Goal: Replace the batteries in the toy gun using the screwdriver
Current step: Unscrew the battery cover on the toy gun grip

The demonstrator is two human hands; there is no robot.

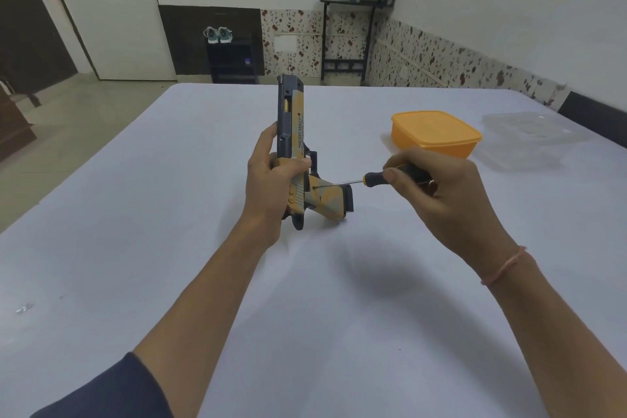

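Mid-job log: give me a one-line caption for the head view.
Left hand holds the toy gun muzzle-up while the right hand holds the screwdriver tip against its handle.

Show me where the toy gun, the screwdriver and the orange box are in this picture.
toy gun (290,124): head view, on the slide.
screwdriver (372,177): head view, on the front of the handle.
orange box (436,127): head view, on its top.

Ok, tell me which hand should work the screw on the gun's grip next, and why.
Right. The right hand grips the screwdriver, its tip at the screw hole on the grip of the toy gun. The left hand is occupied holding the gun steady.
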